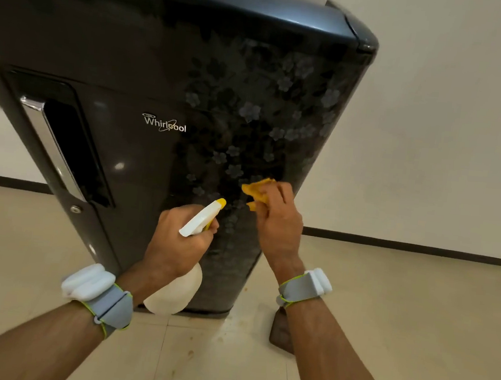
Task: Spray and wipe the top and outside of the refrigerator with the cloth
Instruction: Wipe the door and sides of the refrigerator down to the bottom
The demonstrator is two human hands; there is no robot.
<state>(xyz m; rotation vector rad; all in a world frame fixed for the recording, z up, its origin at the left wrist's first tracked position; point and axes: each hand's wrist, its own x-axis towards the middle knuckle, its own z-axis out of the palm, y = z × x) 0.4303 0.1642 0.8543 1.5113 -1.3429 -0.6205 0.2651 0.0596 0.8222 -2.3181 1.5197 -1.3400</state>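
Rightward, wall (pixel 434 115) and floor (pixel 401 296) lay open past the edge of the refrigerator (pixel 139 56); left grip (pixel 177 241) curled round the spray bottle (pixel 200 218), right grip (pixel 277 220) pinched the cloth (pixel 257 189) near that edge.

The refrigerator (pixel 151 57) stands on the floor (pixel 415 313), in front of the wall (pixel 447 132). Handle (pixel 48 146): at the door's left edge. Spray bottle (pixel 200 218): before the lower door, in the left hand (pixel 177 241). Cloth (pixel 257 189): right of the bottle, near the door's right edge, in the right hand (pixel 277 220)
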